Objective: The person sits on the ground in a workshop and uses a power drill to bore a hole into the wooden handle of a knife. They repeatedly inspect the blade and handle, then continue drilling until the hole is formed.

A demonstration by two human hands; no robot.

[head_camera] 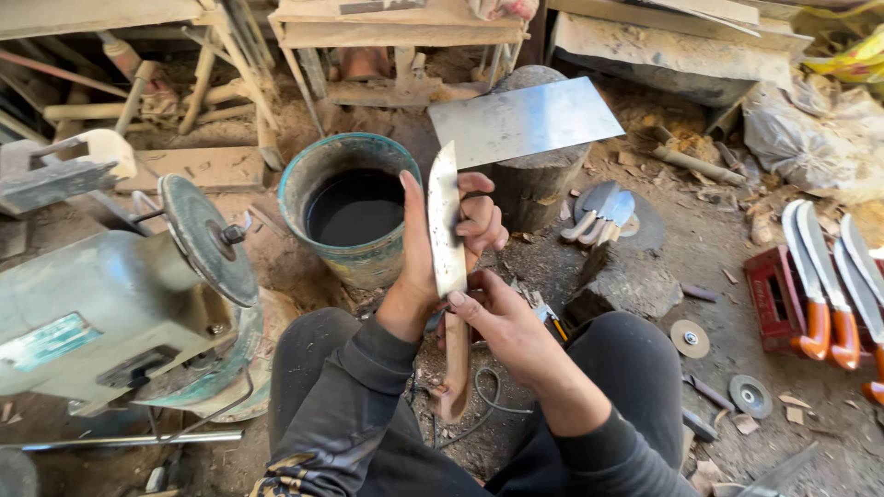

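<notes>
1. Head view: left hand [433, 262] is gripping the cleaver blade [447, 221], holding it upright over the lap.
2. Right hand [502, 327] is pinching the blade base above the wooden handle [456, 364].
3. Bench grinder [120, 294] is sitting left, bucket [354, 207] of dark liquid ahead.

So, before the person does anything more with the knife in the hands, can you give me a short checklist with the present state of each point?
1. Left hand grips the knife blade firmly: ok, fingers wrap around it.
2. Right hand steadies the knife near the wooden handle: ok, thumb rests at the blade's base.
3. Fingers off the cutting edge: cannot tell, the edge side is not clear.
4. Grinder wheel stopped: cannot tell from one picture.
5. Bucket of dark liquid within reach and upright: ok.
6. Ground by the knees free of loose parts: not ok, grinding discs and chips lie there.
</notes>
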